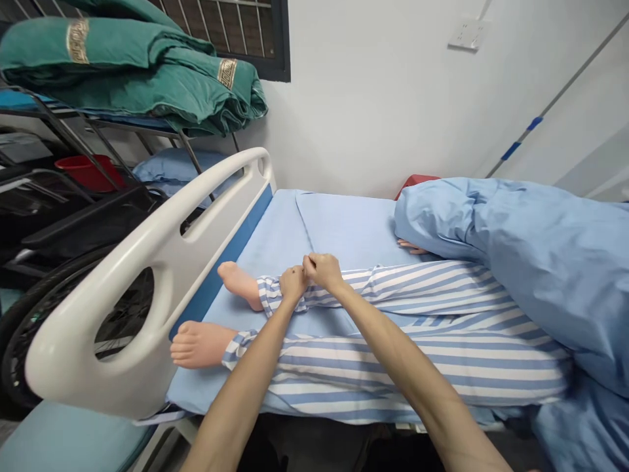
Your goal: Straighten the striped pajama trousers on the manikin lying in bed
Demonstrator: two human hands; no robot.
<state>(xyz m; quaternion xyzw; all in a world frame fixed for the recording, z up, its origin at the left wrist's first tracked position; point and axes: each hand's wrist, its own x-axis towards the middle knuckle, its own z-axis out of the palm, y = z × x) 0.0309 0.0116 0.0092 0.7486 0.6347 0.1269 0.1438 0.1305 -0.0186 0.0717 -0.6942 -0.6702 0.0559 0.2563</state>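
Observation:
A care mannequin lies on a bed in blue-and-white striped trousers (422, 341), its two bare feet (201, 343) pointing toward the white footboard (142, 262). My left hand (293, 283) is closed on the hem of the far trouser leg, near the ankle. My right hand (323, 269) is closed on the same striped cloth just beside it, the two hands touching. A light blue quilt (531, 249) covers the mannequin's upper body at the right, and one mannequin hand (411, 247) shows under its edge.
The bed has a light blue sheet (339, 226) and stands against a white wall. At the left are a wheelchair wheel (29, 328), a metal rack with folded green quilts (147, 72), a red basin (86, 170) and a blue pillow (171, 167).

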